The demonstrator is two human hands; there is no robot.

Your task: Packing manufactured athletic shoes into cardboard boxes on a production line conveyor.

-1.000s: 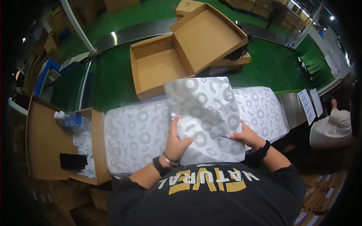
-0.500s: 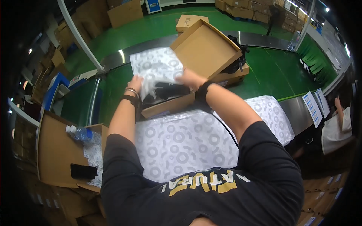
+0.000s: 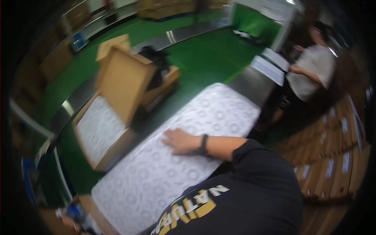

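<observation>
My right hand (image 3: 182, 141) lies with fingers spread on a long stack of white sheets (image 3: 156, 184) printed with grey rings. At the lower left, my left hand (image 3: 69, 224) is beside a clear plastic bottle with a blue label (image 3: 75, 211) in a cardboard box (image 3: 88, 203). Its fingers are blurred and partly cut off, so I cannot see whether it grips anything. Beyond the stack stands an open cardboard shoebox (image 3: 113, 154), its lid (image 3: 127, 82) tilted up. A patterned sheet (image 3: 100, 125) covers what is inside it.
Another open box (image 3: 170, 78) with black items (image 3: 154, 58) stands behind the lid on the green conveyor belt (image 3: 207, 58). Printed sheets (image 3: 268, 69) hang at the right, near a person in a light shirt (image 3: 315, 66). Rows of cardboard boxes (image 3: 333, 156) fill the lower right.
The view has turned right. Both hands have left the shoebox: the right now rests on the stack, the left has moved to the bottle's box. The patterned sheet now lies inside the shoebox.
</observation>
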